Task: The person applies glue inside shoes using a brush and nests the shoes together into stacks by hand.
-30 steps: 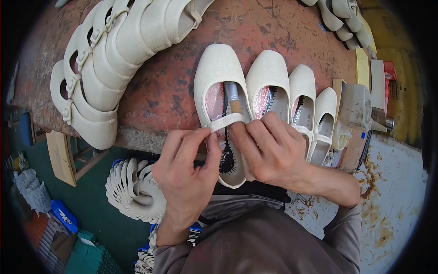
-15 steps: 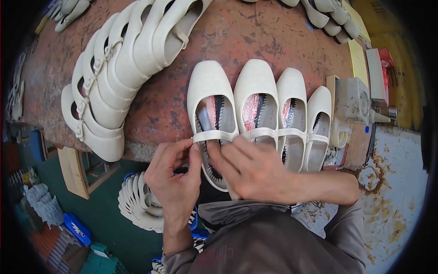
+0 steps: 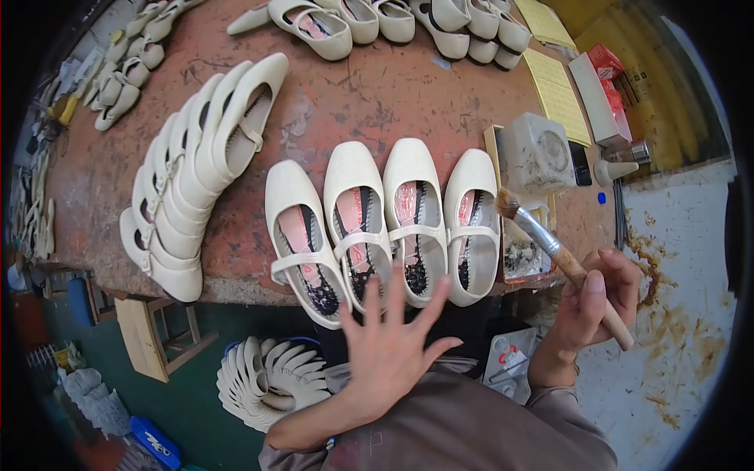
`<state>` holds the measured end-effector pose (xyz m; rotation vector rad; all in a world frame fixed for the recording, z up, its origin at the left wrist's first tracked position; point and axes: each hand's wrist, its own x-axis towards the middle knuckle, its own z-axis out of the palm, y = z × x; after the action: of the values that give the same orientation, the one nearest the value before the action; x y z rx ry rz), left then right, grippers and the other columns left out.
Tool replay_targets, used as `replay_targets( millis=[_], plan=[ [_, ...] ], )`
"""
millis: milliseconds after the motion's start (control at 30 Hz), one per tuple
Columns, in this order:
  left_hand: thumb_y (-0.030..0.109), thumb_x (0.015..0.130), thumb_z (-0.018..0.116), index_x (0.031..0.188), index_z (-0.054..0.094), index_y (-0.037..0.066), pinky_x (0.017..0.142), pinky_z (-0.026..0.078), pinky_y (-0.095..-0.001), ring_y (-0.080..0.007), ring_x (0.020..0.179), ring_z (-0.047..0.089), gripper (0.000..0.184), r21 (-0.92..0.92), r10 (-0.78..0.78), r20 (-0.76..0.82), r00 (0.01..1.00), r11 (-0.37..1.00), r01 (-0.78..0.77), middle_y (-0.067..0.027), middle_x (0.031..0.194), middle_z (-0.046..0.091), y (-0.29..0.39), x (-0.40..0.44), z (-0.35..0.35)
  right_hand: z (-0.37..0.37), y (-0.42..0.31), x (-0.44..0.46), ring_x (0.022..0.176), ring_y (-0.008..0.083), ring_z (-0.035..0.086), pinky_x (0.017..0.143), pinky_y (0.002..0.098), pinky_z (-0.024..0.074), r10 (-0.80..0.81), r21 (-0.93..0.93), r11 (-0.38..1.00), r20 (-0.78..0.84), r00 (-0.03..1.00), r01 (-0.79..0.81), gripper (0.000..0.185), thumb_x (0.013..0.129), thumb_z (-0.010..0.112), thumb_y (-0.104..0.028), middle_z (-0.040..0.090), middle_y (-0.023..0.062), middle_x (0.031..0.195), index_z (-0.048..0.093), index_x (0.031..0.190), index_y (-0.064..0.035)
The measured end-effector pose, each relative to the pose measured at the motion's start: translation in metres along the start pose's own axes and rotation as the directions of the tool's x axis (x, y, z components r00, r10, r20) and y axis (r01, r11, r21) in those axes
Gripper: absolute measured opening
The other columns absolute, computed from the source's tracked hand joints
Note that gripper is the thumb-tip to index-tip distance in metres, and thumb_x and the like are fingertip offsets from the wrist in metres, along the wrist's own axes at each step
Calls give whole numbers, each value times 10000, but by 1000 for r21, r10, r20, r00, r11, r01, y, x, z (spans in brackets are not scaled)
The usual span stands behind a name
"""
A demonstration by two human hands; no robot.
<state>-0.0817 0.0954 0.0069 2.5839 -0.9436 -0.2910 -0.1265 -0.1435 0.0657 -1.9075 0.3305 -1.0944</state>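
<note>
My left hand (image 3: 390, 349) is spread open, palm down, over the heel ends of a row of cream Mary Jane shoes; whether its fingertips touch them I cannot tell. Several shoes stand side by side, toes away from me: the leftmost shoe (image 3: 289, 182), a second shoe (image 3: 353, 165), a third shoe (image 3: 412, 158) and the rightmost shoe (image 3: 473, 169). Glossy pink and black patches show inside them. Off to the right, my right hand (image 3: 593, 302) is closed around the wooden handle of a brush (image 3: 572, 265). Its bristles point up and left, beside the rightmost shoe.
Nested cream shoes (image 3: 200, 169) curve along the table's (image 3: 314, 102) left part. More shoes (image 3: 314, 31) line the back. At right are a cloudy plastic container (image 3: 538, 149), a tray (image 3: 528, 271) and yellow sheets (image 3: 558, 94). A wooden stool (image 3: 145, 337) stands below left.
My hands have parted from the leftmost shoe's strap. The left now spreads over the row; the right has moved rightward and holds a brush. The view has shifted, showing more of the table's back.
</note>
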Motion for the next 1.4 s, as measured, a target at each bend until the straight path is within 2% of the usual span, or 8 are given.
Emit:
replay_targets(
  millis=[133,333,633,967,1100,1200,1300,1400],
  plan=[
    [657,862,813,1715,424,406,977,445,-786,-487,1458,443,970,194,34,53,998,980,-44,-178,1642,462,29,12,27,-24,23,-7,623,103,614,581,241,494,63,-1,998,-40,997,-63,312,1005,708,-188,708,82,881,709,1221,38],
    [661,824,833,1277,744,215,730,400,-406,-227,909,556,642,169,259,-378,889,963,-209,-11,1009,567,-10,18,65,-52,72,-8,686,97,594,605,224,468,156,-56,984,-172,973,-167,280,1056,658,-115,723,79,944,732,1251,73],
    [595,732,949,1090,799,176,636,393,-332,-170,751,555,571,0,184,-685,705,968,-252,31,869,549,-14,-15,15,-53,77,20,628,52,436,568,228,303,92,-29,995,-206,974,-100,267,1110,630,-179,575,-16,770,768,1230,16],
    [693,740,933,864,743,88,548,462,-433,-257,604,608,646,384,291,-846,446,914,131,-67,722,588,-181,-22,-144,-22,54,33,632,58,464,564,221,313,-27,-32,999,-253,967,19,291,1107,633,-171,629,19,791,762,1259,41],
    [641,885,845,1476,650,18,1029,520,-598,-448,1287,607,880,354,62,-925,374,494,794,-225,1431,611,-324,27,-309,-15,35,24,630,64,479,555,227,327,-10,-45,999,-198,980,1,271,1095,626,-143,637,29,800,759,1237,45],
    [595,899,845,1487,616,-11,1157,465,-570,-456,1383,564,875,85,-48,-985,167,706,703,-248,1452,609,-349,76,-329,-6,29,20,603,72,475,538,240,335,-94,-1,995,-203,975,96,247,1085,627,-127,639,40,800,744,1195,61],
    [510,924,835,1434,640,-28,1124,519,-553,-476,1364,589,766,85,-226,-691,687,917,389,-286,1469,613,-263,113,-250,-6,26,14,604,67,479,539,236,343,-31,-1,999,-184,982,32,248,1089,624,-122,648,40,804,744,1201,65],
    [274,907,818,1313,726,-29,951,617,-539,-443,1234,684,516,252,-355,-616,703,757,603,-274,1219,752,-247,162,-87,-18,28,10,615,57,485,546,226,344,-40,-81,996,-165,986,27,250,1094,623,-123,647,31,798,747,1207,62]
  ],
)
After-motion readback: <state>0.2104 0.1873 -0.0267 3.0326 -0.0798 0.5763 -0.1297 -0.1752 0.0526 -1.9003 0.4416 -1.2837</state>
